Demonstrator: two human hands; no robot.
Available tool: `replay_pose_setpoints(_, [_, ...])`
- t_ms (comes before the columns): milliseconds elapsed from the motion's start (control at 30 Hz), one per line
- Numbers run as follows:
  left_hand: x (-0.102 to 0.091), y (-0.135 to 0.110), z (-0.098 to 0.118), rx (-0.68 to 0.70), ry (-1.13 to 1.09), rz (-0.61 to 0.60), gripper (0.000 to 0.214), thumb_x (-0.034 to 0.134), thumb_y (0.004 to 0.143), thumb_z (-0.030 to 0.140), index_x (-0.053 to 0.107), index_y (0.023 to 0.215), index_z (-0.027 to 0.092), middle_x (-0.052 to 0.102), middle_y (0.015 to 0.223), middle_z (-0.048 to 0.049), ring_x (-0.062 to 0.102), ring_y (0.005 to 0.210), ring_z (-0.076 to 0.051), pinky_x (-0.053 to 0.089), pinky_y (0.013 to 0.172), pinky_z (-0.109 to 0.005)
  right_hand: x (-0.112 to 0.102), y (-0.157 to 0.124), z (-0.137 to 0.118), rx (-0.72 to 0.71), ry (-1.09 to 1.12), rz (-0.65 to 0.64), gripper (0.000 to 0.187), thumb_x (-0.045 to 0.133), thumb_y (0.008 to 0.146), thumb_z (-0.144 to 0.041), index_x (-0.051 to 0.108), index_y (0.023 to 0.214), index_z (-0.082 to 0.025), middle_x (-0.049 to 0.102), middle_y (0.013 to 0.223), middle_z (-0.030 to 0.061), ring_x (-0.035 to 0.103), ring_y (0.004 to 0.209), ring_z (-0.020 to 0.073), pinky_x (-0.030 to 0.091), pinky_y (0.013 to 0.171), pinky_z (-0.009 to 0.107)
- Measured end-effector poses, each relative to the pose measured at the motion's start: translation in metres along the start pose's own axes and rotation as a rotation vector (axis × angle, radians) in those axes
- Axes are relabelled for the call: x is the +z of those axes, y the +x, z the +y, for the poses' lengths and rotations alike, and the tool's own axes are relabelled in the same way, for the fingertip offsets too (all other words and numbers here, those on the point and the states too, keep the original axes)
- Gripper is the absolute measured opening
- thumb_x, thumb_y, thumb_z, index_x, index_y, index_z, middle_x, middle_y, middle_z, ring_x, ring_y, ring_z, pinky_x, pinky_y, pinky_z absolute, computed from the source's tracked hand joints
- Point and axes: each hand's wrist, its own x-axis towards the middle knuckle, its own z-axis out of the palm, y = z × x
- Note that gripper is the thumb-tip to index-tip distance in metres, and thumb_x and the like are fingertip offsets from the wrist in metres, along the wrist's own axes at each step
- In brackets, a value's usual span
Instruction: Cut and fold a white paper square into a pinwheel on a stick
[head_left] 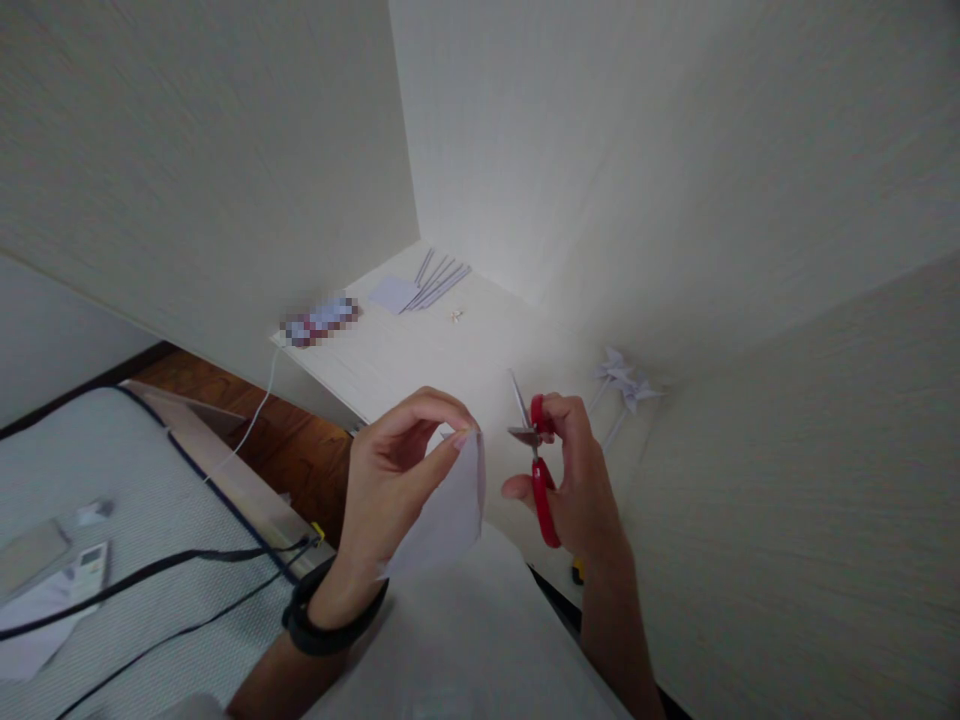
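My left hand [394, 480] pinches a white sheet of paper [448, 512] by its upper corner, thumb and fingers pressed together. A dark band sits on that wrist. My right hand [574, 470] grips red-handled scissors [534, 450], fingers through the loops, blades parted and pointing toward the paper's right edge. Both hands hover over a white desk [390, 355] set in a corner.
On the desk lie a stack of white paper strips and a square sheet [420, 288], a blurred object [321, 318], and two paper pinwheels [626, 385] by the right wall. At left is a bed [112, 570] with a remote control [86, 567] and black cables.
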Motion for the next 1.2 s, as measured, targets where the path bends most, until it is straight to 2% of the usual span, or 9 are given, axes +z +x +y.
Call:
replay_pose_setpoints(167, [0.004, -0.002, -0.002, -0.056, 0.054, 0.006, 0.006, 0.071, 0.082, 0.017, 0.069, 0.077, 0.02, 0.068, 0.077, -0.001, 0.062, 0.076, -0.013, 0.049, 0.072, -0.021, 0.0, -0.001, 0.0, 0.048, 0.19, 0.044, 0.057, 0.066, 0.07, -0.073, 0.05, 0.098, -0.026, 0.056, 0.087, 0.0005, 0.051, 0.075, 0.0173, 0.044, 0.07, 0.033])
replay_pose_setpoints(333, [0.004, -0.004, -0.009, -0.096, 0.323, -0.057, 0.004, 0.068, 0.084, 0.02, 0.07, 0.081, 0.019, 0.071, 0.081, -0.0017, 0.064, 0.081, -0.016, 0.048, 0.076, -0.025, -0.005, 0.0, -0.006, 0.085, 0.392, 0.076, 0.048, 0.071, 0.073, -0.064, 0.052, 0.094, -0.026, 0.061, 0.089, 0.0011, 0.052, 0.075, 0.0168, 0.046, 0.071, 0.033])
replay_pose_setpoints(500, [0.003, -0.004, -0.012, -0.097, 0.486, -0.144, 0.005, 0.067, 0.083, 0.018, 0.07, 0.079, 0.019, 0.071, 0.078, -0.0008, 0.063, 0.077, -0.016, 0.047, 0.074, -0.026, -0.004, 0.001, -0.006, 0.187, 0.325, 0.005, 0.039, 0.077, 0.075, -0.049, 0.05, 0.093, -0.025, 0.062, 0.094, 0.0011, 0.055, 0.081, 0.0168, 0.046, 0.079, 0.034])
replay_pose_setpoints(667, [0.006, -0.003, -0.012, -0.152, 0.3, -0.148, 0.005, 0.073, 0.08, 0.023, 0.07, 0.08, 0.019, 0.07, 0.08, -0.002, 0.064, 0.079, -0.016, 0.05, 0.072, -0.025, 0.001, -0.001, -0.003, 0.285, 0.2, -0.058, 0.039, 0.079, 0.072, -0.031, 0.048, 0.095, -0.026, 0.058, 0.097, 0.0003, 0.056, 0.087, 0.0169, 0.047, 0.081, 0.034])
replay_pose_setpoints(933, [0.005, -0.001, -0.012, -0.214, 0.161, -0.169, 0.007, 0.073, 0.08, 0.021, 0.07, 0.084, 0.018, 0.07, 0.084, -0.0015, 0.065, 0.079, -0.013, 0.051, 0.077, -0.023, 0.001, -0.002, 0.003, 0.272, 0.202, -0.067, 0.036, 0.073, 0.073, -0.022, 0.046, 0.097, -0.026, 0.056, 0.098, -0.0001, 0.054, 0.087, 0.0166, 0.046, 0.082, 0.034])
replay_pose_setpoints(1200, [0.008, -0.002, -0.008, -0.201, 0.15, -0.178, 0.004, 0.069, 0.081, 0.018, 0.07, 0.085, 0.018, 0.072, 0.085, -0.0023, 0.067, 0.079, -0.014, 0.052, 0.077, -0.024, 0.002, -0.001, 0.0, 0.212, 0.24, -0.063, 0.031, 0.065, 0.074, -0.013, 0.045, 0.096, -0.026, 0.058, 0.092, -0.0013, 0.051, 0.079, 0.0143, 0.045, 0.077, 0.031])
